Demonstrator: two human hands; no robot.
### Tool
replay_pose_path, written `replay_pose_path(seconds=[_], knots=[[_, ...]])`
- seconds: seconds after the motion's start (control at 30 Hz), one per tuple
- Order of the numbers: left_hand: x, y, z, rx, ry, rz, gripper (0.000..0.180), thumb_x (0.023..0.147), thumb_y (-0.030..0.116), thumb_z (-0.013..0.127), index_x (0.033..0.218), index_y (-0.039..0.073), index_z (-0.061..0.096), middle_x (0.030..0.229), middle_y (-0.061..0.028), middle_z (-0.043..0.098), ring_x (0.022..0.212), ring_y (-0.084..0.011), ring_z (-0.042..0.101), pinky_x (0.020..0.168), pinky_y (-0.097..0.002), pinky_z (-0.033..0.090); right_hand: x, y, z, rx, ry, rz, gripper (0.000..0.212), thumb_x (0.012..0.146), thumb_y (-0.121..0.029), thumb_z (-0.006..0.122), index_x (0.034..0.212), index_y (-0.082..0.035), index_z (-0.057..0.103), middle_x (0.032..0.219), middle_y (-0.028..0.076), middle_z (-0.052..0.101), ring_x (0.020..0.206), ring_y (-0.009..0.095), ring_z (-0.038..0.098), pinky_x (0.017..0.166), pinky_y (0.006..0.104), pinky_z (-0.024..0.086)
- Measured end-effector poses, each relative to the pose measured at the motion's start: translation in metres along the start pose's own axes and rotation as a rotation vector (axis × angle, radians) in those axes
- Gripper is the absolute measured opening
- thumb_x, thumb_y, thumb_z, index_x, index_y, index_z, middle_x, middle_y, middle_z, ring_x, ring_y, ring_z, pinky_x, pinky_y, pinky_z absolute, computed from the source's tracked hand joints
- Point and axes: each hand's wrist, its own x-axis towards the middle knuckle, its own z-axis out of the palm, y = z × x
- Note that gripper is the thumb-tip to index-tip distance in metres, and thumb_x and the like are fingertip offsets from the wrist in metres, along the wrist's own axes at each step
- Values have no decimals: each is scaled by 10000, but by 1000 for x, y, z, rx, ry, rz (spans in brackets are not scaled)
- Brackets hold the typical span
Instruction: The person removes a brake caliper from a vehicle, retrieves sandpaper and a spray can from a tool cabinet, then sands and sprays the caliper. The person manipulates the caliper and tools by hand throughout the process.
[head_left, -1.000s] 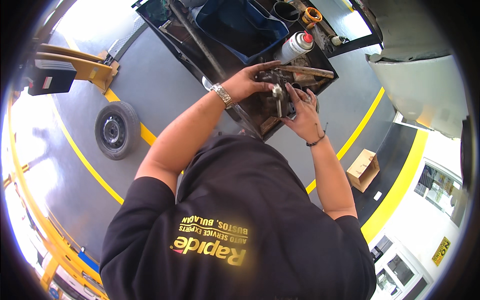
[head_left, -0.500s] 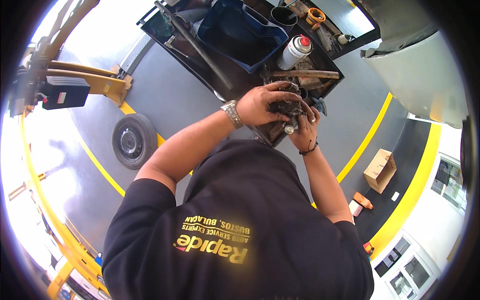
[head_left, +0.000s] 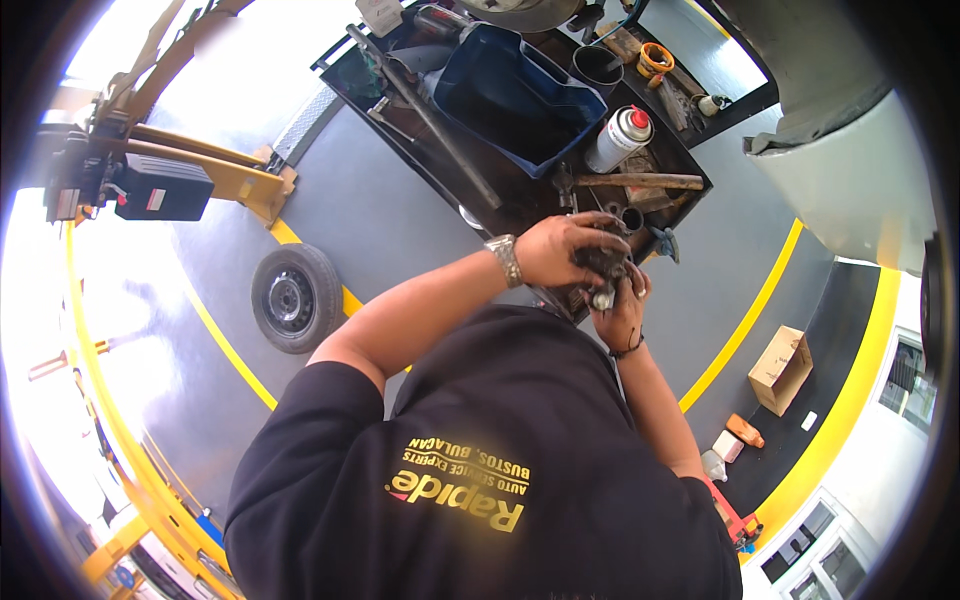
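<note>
A dark, greasy metal car part [head_left: 603,262] is held between my two hands, close in front of my body at the near end of a black tool cart [head_left: 440,165]. My left hand [head_left: 560,250], with a metal watch at its wrist, curls over the part from the left and top. From the right and below, my right hand [head_left: 624,305] grips it, fingers bent round its side. A short, shiny round end [head_left: 601,300] sticks out toward me. The fingers hide much of the part. Just beyond lies a wooden-handled hammer [head_left: 640,182] on the cart.
On the cart are a blue tray [head_left: 510,100], a long metal bar [head_left: 440,125], a spray can [head_left: 618,140] and a black cup [head_left: 598,66]. A wheel [head_left: 295,298] lies on the floor at left; a cardboard box [head_left: 780,370] sits at right. A car body panel [head_left: 850,180] rises at upper right.
The whole view has shifted, so the scene sits farther right and lower. Both hands still hold the metal part, now slightly nearer my body and turned a little.
</note>
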Motion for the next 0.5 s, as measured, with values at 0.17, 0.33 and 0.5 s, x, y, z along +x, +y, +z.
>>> replay_pose_path(seconds=[0.17,0.33,0.5], knots=[[-3,2,-7,-51,-49,21,633,734,208,902,1336,226,706,1490,-176,584,1344,-381,584,1103,-453,509,-4,-6,4,-43,1,5,448,818,-184,785,1190,-13,603,1286,175,649,1290,355,575,1106,544,347],[-5,14,-13,-23,-110,34,635,732,164,905,1336,196,714,1517,-161,562,1331,-376,597,1096,-453,512,-4,-8,2,-73,63,-52,447,769,-148,786,1163,-23,616,1287,142,661,1304,359,574,1103,528,350],[-1,15,-17,11,-62,-34,671,706,137,913,1341,199,708,1503,-149,574,1307,-355,618,1081,-440,526,-1,-9,-1,-111,-133,78,450,852,-251,810,1198,-31,624,1299,166,658,1291,369,572,1084,559,358]])
